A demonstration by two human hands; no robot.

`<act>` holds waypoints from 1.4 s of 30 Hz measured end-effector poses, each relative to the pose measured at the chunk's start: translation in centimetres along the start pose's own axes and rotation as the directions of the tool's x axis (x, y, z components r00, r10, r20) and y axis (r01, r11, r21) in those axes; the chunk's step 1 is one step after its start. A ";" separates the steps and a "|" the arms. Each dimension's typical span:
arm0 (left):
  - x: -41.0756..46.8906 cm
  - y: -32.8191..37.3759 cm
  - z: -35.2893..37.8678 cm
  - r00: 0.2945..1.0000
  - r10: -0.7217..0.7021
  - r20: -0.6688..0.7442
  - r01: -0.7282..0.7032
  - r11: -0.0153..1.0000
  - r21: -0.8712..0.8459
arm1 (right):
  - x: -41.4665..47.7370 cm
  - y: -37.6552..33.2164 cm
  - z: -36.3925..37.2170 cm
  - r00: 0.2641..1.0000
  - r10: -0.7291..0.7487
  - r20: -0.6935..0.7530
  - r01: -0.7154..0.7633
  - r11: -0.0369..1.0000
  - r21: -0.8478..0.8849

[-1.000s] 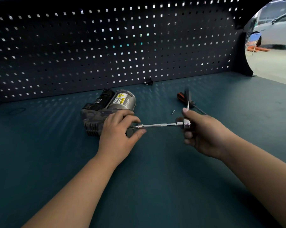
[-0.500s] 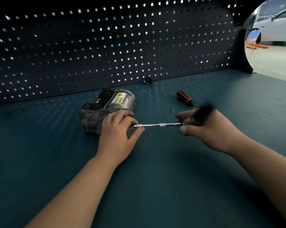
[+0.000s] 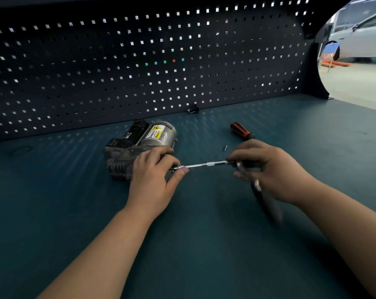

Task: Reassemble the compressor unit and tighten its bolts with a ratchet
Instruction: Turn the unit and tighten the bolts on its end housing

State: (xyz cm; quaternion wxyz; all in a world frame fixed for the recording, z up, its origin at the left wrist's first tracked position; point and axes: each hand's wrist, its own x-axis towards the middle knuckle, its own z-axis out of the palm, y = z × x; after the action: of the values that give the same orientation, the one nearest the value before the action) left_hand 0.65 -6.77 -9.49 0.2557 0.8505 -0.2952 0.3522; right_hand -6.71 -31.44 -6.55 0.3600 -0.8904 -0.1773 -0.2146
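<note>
Compressor unit (image 3: 137, 145) lies on its side on the teal bench (image 3: 74, 223), left of centre and well short of the pegboard (image 3: 139, 67), with its silver motor can and yellow warning label toward the far side and the dark finned block nearest. The left hand (image 3: 154, 171) is laid over the unit's right end, thumb and forefinger pinching the socket end of the extension bar (image 3: 206, 164) where it meets the housing; the bolt itself is hidden under the fingers. The right hand (image 3: 271, 169) is curled round the head of the ratchet (image 3: 267, 203), whose dark handle hangs down toward the near side and is blurred. The unit looks like heavy, rigid cast metal that should sit firm, though the round can might roll, so the flat finned block or the end by the bolt seems the best place to brace it. The bar is stiff, smooth steel, and being long it could tip the socket off the bolt, so steadying it at the socket end seems wise. An orange-and-black screwdriver (image 3: 241, 130) and a small loose screw (image 3: 225, 147) lie just beyond the right hand, and a small black clip (image 3: 193, 109) sits at the pegboard's foot.
</note>
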 end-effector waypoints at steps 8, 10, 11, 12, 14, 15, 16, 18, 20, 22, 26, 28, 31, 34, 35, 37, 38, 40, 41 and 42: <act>-0.1 -0.1 -0.3 1.000 -0.014 0.021 0.015 0.999 -0.046 | 0.9 -1.0 1.7 0.870 0.490 0.057 -0.443 0.725 0.527; -0.1 -0.2 -0.2 1.000 0.005 0.013 -0.004 1.000 -0.030 | 1.3 -1.4 2.3 0.795 0.599 0.089 -0.561 0.673 0.482; -0.1 -0.2 -0.2 1.000 0.015 0.011 -0.015 1.000 -0.022 | 1.3 -1.4 2.3 0.793 0.597 0.118 -0.582 0.688 0.432; -0.1 -0.2 -0.2 1.000 0.024 0.009 -0.024 1.000 -0.015 | 1.1 -1.2 2.2 0.807 0.577 0.121 -0.574 0.720 0.391; -0.1 -0.3 -0.2 0.999 0.040 0.001 -0.040 0.999 -0.002 | 0.7 -1.0 1.5 0.878 0.465 0.112 -0.473 0.805 0.359; -0.1 -0.3 -0.2 0.999 0.049 -0.003 -0.049 0.999 0.001 | 0.5 -0.9 1.1 0.920 0.380 0.095 -0.387 0.843 0.373; 0.0 -0.3 -0.2 0.998 0.056 -0.006 -0.056 0.998 -0.001 | 0.4 -0.9 0.7 0.956 0.288 0.061 -0.290 0.884 0.367; 0.1 -0.2 -0.3 0.999 0.053 -0.006 -0.053 0.998 -0.013 | 0.2 -0.8 0.2 0.997 0.076 -0.008 -0.073 0.983 0.170; 0.2 -0.1 -0.5 1.000 0.018 -0.009 -0.019 0.999 -0.035 | -0.1 -0.6 0.3 0.998 -0.067 -0.005 0.066 0.998 -0.014; 0.3 -0.1 -0.7 1.000 -0.010 -0.008 0.009 0.998 -0.066 | -0.1 -0.5 0.6 0.999 -0.044 -0.023 0.044 0.999 0.008; -0.1 -0.4 -1.0 0.993 -0.047 0.112 0.053 0.997 -0.052 | 0.2 -1.2 1.2 0.979 0.200 -0.040 -0.180 0.939 0.293; -0.3 -0.6 -1.1 0.989 -0.088 0.118 0.097 0.993 -0.074 | 0.7 -1.5 1.7 0.901 0.430 0.049 -0.393 0.765 0.510; -0.3 -0.6 -1.1 0.989 -0.120 0.090 0.132 0.981 -0.139 | 1.0 -1.5 2.3 0.723 0.638 0.264 -0.650 0.501 0.571; -0.2 -0.8 -1.0 0.995 -0.064 0.081 0.074 0.989 -0.125 | 0.7 -0.9 2.0 0.756 0.576 0.310 -0.638 0.543 0.546; -0.1 -0.8 -0.9 0.997 -0.031 0.078 0.038 0.994 -0.100 | 0.5 -0.8 1.7 0.799 0.534 0.275 -0.589 0.609 0.531; -0.1 -0.7 -0.8 0.998 0.004 0.061 0.000 0.998 -0.067 | 0.1 -0.6 1.1 0.903 0.389 0.182 -0.429 0.790 0.438; -0.1 -0.6 -0.7 0.999 0.001 0.047 0.003 0.998 -0.069 | 0.0 -0.5 0.9 0.948 0.294 0.123 -0.318 0.889 0.329; -0.1 -0.5 -0.6 1.000 -0.007 0.028 0.009 0.997 -0.075 | -0.1 -0.6 0.6 0.990 0.122 0.065 -0.126 0.990 0.064; -0.1 -0.5 -0.6 1.000 -0.005 0.027 0.007 0.997 -0.072 | -0.2 -0.6 0.5 0.995 0.076 0.060 -0.075 0.997 -0.014; -0.1 -0.4 -0.6 0.999 -0.007 0.032 0.010 0.997 -0.074 | -0.3 -0.6 0.5 0.997 0.061 0.052 -0.059 0.997 -0.044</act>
State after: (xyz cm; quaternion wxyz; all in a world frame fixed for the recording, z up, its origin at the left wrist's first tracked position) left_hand 0.61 -6.03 -9.33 0.2837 0.8473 -0.3083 0.3265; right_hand -7.12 -30.76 -6.69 0.3427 -0.9081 -0.1555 -0.1835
